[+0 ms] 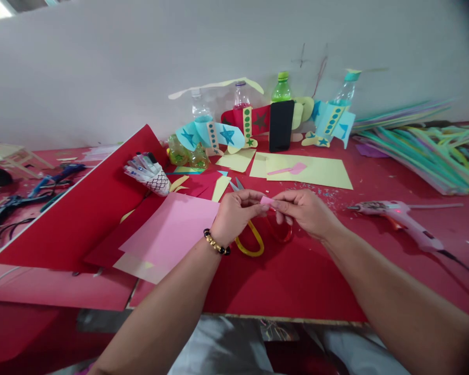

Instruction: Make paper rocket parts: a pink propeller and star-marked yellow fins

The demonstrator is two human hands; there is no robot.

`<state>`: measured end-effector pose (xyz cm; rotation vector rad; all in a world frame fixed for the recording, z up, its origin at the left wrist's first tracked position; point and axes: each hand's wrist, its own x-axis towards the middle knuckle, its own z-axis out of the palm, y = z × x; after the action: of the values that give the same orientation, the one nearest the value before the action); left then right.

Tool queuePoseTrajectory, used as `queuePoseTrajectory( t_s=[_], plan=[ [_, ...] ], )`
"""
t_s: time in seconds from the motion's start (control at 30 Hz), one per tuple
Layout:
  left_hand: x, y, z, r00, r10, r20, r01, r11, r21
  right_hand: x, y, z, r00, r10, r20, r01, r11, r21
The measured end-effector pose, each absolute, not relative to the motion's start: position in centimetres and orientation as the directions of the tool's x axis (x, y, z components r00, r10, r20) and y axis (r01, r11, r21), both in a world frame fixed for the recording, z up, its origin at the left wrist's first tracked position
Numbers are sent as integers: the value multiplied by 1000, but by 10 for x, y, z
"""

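Note:
Between both hands, above the red table, is a small piece of pink paper. My left hand, with a beaded bracelet at its wrist, pinches the paper's left end. The fingertips of my right hand are closed on its right end. Under the hands lie scissors with a yellow handle loop and a red one; their blades point away to the left. Left of my left hand are pink sheets. Beyond the hands, a pink paper cutout rests on pale yellow paper.
Bottles with paper wings and a black phone stand along the wall. A pink glue gun lies at right, near many coloured strips. At left are a pen holder and a large red board.

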<state>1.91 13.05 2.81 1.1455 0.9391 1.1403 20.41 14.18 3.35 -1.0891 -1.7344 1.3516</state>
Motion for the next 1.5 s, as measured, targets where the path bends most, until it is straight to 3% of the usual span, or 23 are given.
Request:
queuePoseTrajectory(
  t_s=[0.63, 0.87, 1.1, 1.5],
  plan=[
    [22, 130, 28, 140, 989, -54, -124, 72, 990, 201, 141, 27, -408, 912, 47, 218, 148, -965],
    [22, 131, 27, 131, 991, -6, -56, 13, 998, 200, 142, 25, -431, 902, -12, 185, 75, -980],
    [20, 132, 29, 153, 986, -64, -79, 77, 994, 203, 142, 25, -507, 858, -79, 155, 0, -988],
    [19, 132, 30, 162, 983, -80, -57, 90, 994, 200, 142, 23, -470, 876, -106, 157, -35, -987]
  ],
)
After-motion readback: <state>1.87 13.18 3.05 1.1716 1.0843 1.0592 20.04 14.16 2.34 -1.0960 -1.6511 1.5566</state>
